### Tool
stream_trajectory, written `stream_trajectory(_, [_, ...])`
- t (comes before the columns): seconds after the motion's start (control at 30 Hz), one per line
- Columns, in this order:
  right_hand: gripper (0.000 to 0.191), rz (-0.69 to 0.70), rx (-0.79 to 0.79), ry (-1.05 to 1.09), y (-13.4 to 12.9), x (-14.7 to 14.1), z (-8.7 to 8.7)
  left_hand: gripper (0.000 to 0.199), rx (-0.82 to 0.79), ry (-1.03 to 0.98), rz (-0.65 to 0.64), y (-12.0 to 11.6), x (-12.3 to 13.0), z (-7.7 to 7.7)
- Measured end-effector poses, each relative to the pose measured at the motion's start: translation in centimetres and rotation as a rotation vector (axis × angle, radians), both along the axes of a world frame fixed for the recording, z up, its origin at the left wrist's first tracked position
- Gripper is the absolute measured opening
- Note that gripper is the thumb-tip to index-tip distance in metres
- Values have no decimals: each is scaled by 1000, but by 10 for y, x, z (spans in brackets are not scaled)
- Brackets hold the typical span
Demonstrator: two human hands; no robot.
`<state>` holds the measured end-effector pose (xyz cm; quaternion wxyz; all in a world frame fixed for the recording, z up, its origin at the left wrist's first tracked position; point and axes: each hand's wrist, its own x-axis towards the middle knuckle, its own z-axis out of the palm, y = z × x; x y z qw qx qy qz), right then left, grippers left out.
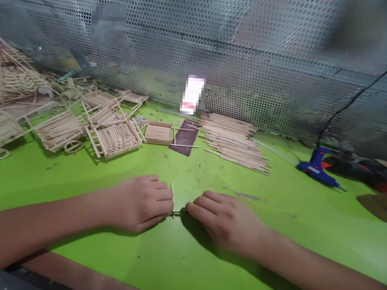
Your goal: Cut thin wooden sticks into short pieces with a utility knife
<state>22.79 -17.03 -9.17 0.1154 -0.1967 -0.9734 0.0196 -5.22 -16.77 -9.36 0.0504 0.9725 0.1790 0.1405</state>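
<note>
My left hand (149, 203) rests closed on the green table (160, 265), its fingers wrapped round a short pale stick (172, 191) whose tip shows above the knuckles. Just to the right, my right hand (222, 216) pinches the end of a thin dark piece (180, 212), too small to identify. That piece spans the narrow gap between the hands and meets a small light bit beside the left fingertips. Most of what lies under the left fingers is hidden.
Small stick-built carts (118, 138) stand at the back left. A pile of thin sticks (236, 141) lies beyond my hands, beside a dark sheet (185, 138). A blue glue gun (318, 168) with a cord lies right. Perforated metal mesh (160, 51) rises behind.
</note>
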Motion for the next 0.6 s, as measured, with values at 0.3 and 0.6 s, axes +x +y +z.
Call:
stream_trajectory(0.3, [23,-1,8,0,2,-1,4,12,31,41,9,-1,6,-2])
stream_trajectory(0.6, [36,11,13,-37,1,1,5,11,68,79,-17,5,15,0])
